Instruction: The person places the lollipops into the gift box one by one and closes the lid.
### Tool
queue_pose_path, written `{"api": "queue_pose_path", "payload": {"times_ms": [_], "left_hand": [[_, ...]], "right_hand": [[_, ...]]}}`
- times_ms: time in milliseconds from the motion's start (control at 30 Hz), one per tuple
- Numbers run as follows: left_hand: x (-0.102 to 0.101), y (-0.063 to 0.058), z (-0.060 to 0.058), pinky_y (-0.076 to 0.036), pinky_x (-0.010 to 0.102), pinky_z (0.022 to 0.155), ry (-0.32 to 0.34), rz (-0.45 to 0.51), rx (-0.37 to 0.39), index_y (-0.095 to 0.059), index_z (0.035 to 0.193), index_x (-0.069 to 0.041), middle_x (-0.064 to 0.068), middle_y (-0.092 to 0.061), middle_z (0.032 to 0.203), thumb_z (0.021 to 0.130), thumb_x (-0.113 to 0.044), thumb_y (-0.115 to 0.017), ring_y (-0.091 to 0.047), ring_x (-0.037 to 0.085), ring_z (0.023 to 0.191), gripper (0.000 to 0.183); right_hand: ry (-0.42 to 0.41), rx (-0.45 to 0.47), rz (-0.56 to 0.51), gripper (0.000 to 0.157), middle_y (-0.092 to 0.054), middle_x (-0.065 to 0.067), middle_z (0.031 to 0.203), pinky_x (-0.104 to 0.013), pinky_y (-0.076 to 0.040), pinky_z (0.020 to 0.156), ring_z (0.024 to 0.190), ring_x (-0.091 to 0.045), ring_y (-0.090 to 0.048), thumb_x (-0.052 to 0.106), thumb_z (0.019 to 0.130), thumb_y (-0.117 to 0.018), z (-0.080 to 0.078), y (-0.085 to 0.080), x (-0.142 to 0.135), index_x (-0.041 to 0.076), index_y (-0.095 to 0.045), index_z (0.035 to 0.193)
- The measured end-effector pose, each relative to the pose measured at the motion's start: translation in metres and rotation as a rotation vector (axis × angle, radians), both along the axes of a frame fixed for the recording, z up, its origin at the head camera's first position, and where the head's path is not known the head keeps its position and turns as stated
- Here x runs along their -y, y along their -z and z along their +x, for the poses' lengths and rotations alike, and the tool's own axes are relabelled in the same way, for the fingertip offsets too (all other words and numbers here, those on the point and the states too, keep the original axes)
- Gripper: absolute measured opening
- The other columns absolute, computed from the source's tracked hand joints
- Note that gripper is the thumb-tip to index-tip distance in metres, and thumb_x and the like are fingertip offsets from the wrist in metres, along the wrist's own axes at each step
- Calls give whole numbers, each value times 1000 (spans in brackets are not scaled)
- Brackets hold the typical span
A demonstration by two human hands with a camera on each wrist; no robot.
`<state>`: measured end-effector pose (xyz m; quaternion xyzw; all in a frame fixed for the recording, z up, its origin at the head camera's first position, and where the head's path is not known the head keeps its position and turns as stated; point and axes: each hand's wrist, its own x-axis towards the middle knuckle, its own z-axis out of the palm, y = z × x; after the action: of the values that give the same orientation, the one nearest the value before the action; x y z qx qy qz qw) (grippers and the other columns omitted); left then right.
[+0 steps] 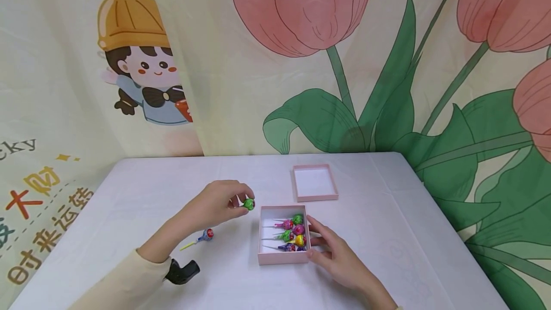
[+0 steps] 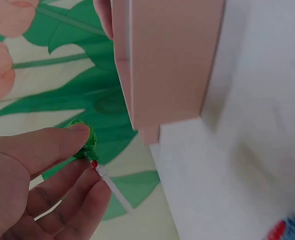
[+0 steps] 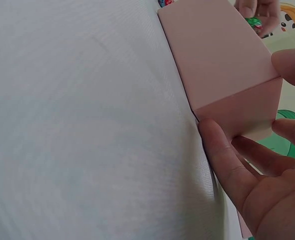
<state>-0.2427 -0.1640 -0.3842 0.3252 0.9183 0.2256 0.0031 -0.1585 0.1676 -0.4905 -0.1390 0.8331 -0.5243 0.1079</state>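
Note:
My left hand [image 1: 220, 201] pinches a green-wrapped lollipop [image 1: 248, 204] by its head, left of the pink box and a little above the table. Its white stick points away from the palm in the left wrist view. The open pink box [image 1: 283, 258] holds several wrapped lollipops [image 1: 286, 236] in green, pink, yellow and dark purple. Against the box's right side rests my right hand [image 1: 340, 257], thumb at the near corner, fingers spread along the wall. On the table below my left hand lies a blue and red lollipop [image 1: 208, 234] with a yellow-green stick.
Behind the box lies a pink-rimmed lid [image 1: 316, 200] with a white inside. A black curved object [image 1: 182, 271] shows beside the left sleeve, apparently on the wrist. The white table [image 1: 374, 214] ends at a printed cloth backdrop [image 1: 228, 85].

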Motion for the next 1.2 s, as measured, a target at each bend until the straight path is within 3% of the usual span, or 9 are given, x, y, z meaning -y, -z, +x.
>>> {"api": "queue_pose_path", "payload": {"times_ms": [267, 533, 833, 1000, 1200], "left_hand": [[-38, -4, -1, -57, 21, 72, 87, 35, 17, -74, 114, -19, -11, -70, 94, 92, -17, -85, -63, 6, 81, 25], [-64, -4, -2, -57, 22, 74, 148, 61, 42, -74, 113, -17, -8, -71, 94, 93, -16, -85, -65, 5, 81, 23], [-80, 14, -5, -56, 22, 74, 153, 70, 94, -75, 111, -17, -5, -74, 96, 92, -13, -84, -65, 6, 80, 21], [-81, 25, -7, -56, 24, 74, 138, 73, 131, -76, 111, -15, -4, -75, 100, 92, -13, -85, -64, 9, 81, 21], [-79, 35, -9, -54, 24, 72, 136, 51, 118, -77, 112, -15, -6, -73, 95, 91, -13, -85, -63, 10, 79, 22]], "right_hand": [[11, 7, 3, 77, -47, -14, 161, -43, -57, 103, 132, -31, -61, 29, 102, -72, 0, -1, 1, 29, -32, 168], [18, 14, 0, 78, -48, -15, 161, -42, -58, 101, 132, -32, -61, 30, 102, -73, -1, 0, 1, 29, -32, 168], [-1, 1, -18, 76, -47, -15, 161, -36, -58, 100, 133, -31, -61, 28, 103, -71, 0, 2, -1, 27, -31, 168], [-5, 0, -29, 76, -48, -16, 161, -37, -58, 100, 133, -32, -61, 28, 103, -71, 1, 1, -1, 27, -32, 168], [-4, 2, -14, 76, -47, -14, 161, -34, -58, 100, 133, -31, -61, 29, 103, -72, 1, -1, -1, 29, -32, 168]]}}
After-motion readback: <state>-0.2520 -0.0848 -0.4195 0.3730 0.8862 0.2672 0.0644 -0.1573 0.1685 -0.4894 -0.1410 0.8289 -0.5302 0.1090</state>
